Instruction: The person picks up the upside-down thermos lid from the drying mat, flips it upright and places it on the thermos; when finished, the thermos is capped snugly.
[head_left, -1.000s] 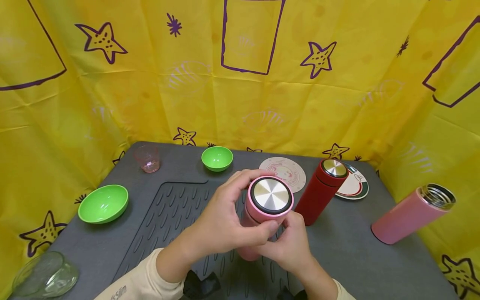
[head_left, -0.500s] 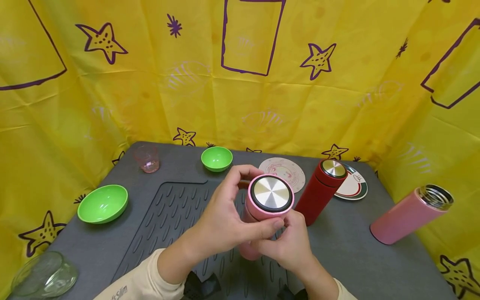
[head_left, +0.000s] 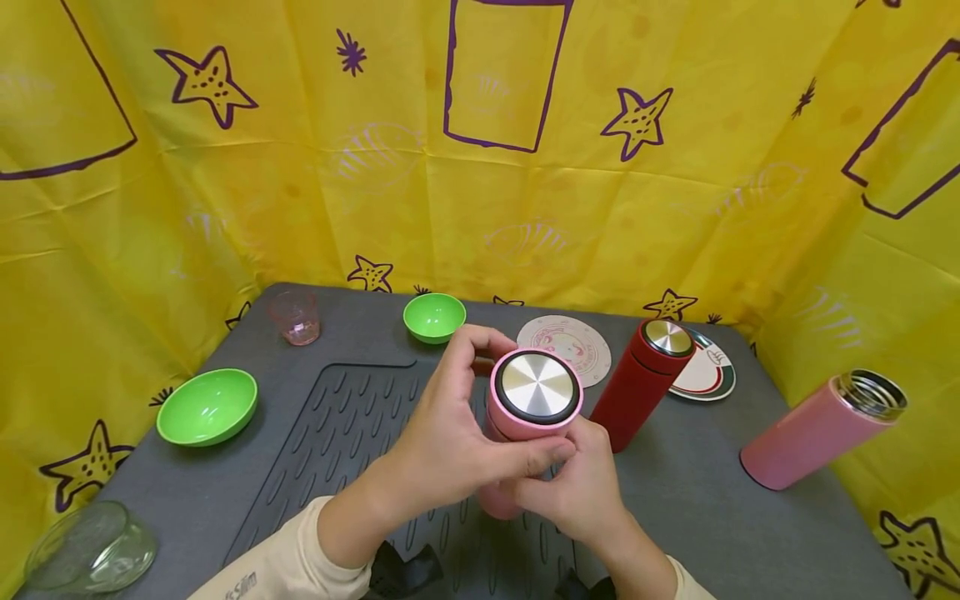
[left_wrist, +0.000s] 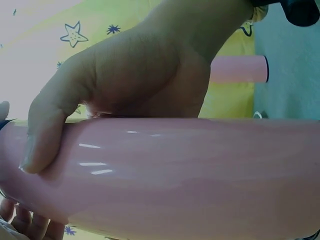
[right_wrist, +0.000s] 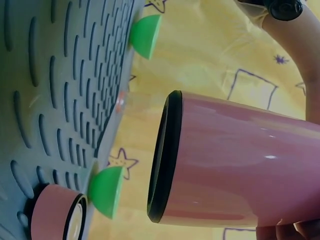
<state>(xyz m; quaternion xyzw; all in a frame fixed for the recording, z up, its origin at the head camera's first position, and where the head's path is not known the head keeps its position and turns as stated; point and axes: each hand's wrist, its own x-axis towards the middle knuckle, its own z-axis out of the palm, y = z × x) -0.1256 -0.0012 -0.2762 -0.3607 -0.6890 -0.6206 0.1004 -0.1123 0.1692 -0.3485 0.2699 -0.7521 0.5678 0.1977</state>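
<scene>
Pink flask [head_left: 525, 417] held above the ribbed grey mat [head_left: 337, 433] at the centre of the bench [head_left: 690, 500], long axis tilted, capped end raised toward the head camera, base pointing down and away. Left hand [head_left: 450, 442] wrapped round the upper body just below the cap, thumb across the near side, fingers curled over the far side; grip closed firmly on the flask. Right hand [head_left: 581, 487] cupped round the lower body from beneath and to the right, fingers curled, grip likewise closed on the flask. Both hands in contact with it, the left nearer the cap. Cap [head_left: 537, 385]: round, brushed-metal disc set in a black ring. Body: smooth, glossy, cylindrical, confirmed in the left wrist view [left_wrist: 175, 175]. Red flask [head_left: 637, 383] upright just to the right, same metal-topped cap. Second pink flask [head_left: 817, 429] well apart at the right edge, leaning, uncapped, steel mouth exposed. Two green bowls [head_left: 207, 406], a pink tumbler [head_left: 296, 317], two flat plates [head_left: 573, 337] and a clear glass dish [head_left: 86, 550] spread round the mat.
</scene>
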